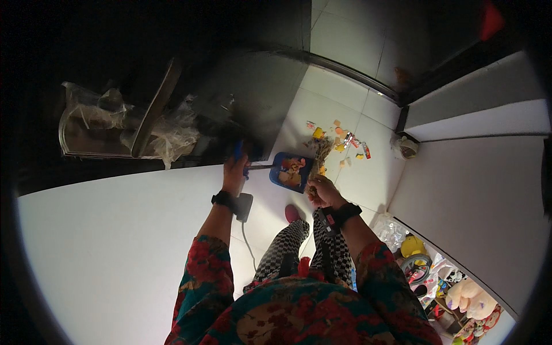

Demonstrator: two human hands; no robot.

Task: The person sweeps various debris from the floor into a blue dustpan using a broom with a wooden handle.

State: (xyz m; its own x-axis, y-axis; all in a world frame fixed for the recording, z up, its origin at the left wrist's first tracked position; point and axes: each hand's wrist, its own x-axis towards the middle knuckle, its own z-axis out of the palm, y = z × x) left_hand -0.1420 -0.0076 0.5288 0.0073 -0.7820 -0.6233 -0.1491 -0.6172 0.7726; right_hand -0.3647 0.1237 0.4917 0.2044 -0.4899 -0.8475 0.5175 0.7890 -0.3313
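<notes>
My left hand [235, 170] is wrapped around the handle of a blue dustpan [273, 174], whose pan lies on the tiled floor with scraps and wrappers in it. In my right hand [325, 192] is a straw hand broom [323, 153], its bristles spread on the floor along the pan's open right edge. Beyond the bristles lies scattered litter [345, 140]: yellow pieces, pale scraps and red-and-silver wrappers. The grip inside my right fist is mostly hidden.
A dark cabinet [241, 108] and a white surface [129, 241] border the left. A white wall panel [470, 181] stands right, with toys [470, 297] piled below it. A door track [353, 73] crosses the floor ahead. A small pale container [407, 147] sits by the right corner.
</notes>
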